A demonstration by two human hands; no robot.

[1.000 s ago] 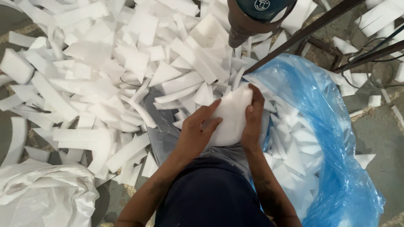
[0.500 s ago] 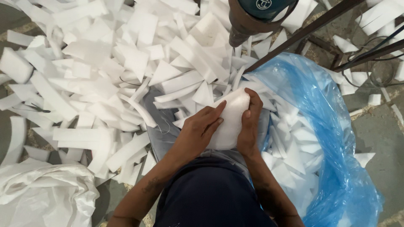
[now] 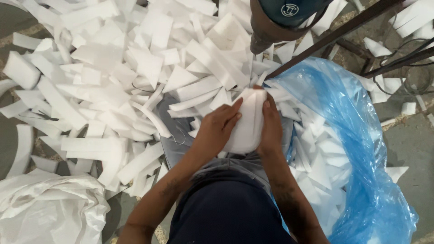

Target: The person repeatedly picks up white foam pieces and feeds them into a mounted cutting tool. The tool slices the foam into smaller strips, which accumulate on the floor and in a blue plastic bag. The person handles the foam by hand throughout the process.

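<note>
Centrally, a white foam block [image 3: 247, 122] was held upright between both hands, its upper end presented to the thin vertical blade [image 3: 250, 72] that hung from the motor housing [image 3: 282, 18] directly above it. The left hand [image 3: 217, 131] was closed flat against the block's left face, fingers spread upward; the right hand [image 3: 271, 129] was closed around its right edge, so that the block was clamped from two sides and could be steadied against the blade (whether blade and foam were actually touching cannot be told). Beneath the block, a grey metal work plate [image 3: 174, 140] was visible, serving as its support. To the left of the block and beyond it, white foam offcuts [image 3: 113, 77] were heaped, apparently left where they fell. To the right of the block, a blue plastic bag [image 3: 361, 149] stood open, partly filled with similar strips and placed within easy reach. Below and left of the block, a crumpled white sack [image 3: 49, 208] lay on the floor.
</note>
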